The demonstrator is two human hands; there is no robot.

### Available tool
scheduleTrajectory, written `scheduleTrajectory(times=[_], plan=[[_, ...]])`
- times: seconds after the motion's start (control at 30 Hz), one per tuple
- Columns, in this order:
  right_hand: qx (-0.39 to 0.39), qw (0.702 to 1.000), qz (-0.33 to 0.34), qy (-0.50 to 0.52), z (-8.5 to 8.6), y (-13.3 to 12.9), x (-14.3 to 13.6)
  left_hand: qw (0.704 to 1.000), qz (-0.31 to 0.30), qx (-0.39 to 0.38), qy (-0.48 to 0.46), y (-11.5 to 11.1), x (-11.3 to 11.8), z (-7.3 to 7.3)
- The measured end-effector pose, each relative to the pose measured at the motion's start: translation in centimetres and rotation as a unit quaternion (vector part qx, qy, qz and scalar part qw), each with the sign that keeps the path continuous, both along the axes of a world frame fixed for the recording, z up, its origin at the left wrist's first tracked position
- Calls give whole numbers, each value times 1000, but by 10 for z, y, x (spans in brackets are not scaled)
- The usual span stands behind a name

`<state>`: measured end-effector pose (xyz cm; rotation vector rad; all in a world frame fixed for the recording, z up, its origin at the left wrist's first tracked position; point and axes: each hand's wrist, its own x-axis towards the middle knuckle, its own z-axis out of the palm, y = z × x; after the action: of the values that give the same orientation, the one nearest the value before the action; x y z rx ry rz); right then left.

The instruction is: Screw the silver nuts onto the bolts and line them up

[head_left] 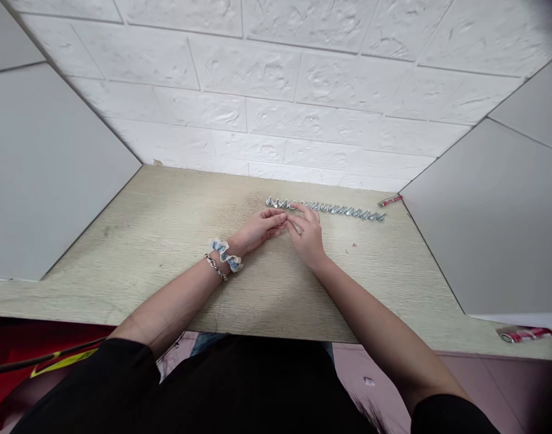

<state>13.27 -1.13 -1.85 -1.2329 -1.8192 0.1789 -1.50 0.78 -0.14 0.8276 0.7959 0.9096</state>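
A row of several small silvery bolts (333,209), which look like they carry washers, runs along the back of the table. Just in front of the row, my two hands meet at the fingertips. My left hand (257,231) is closed with thumb and fingers pinched together, and what lies between them is too small to make out. From the other side, my right hand (307,236) pinches at the same spot, one finger stretched towards the row and covering part of it. A scrunchie (226,254) and a chain bracelet (216,266) circle my left wrist.
The wooden table (135,241) ends at a white brick-patterned wall (267,72), with a grey panel (54,169) left and another (497,223) right. One red battery (390,201) lies at the back right, another (526,334) by the front right edge. Dark specks dot the tabletop.
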Motion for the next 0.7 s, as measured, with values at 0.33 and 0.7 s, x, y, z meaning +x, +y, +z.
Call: scheduleTrajectory(times=[0.33,0.7], plan=[[-78,988,6,-134,-7,0,-9,988,-138,71,-14,-1,4,-5],[-17,991,-54,-121,-1,-4,-5,993,-116,21,-30,-1,1,-4]])
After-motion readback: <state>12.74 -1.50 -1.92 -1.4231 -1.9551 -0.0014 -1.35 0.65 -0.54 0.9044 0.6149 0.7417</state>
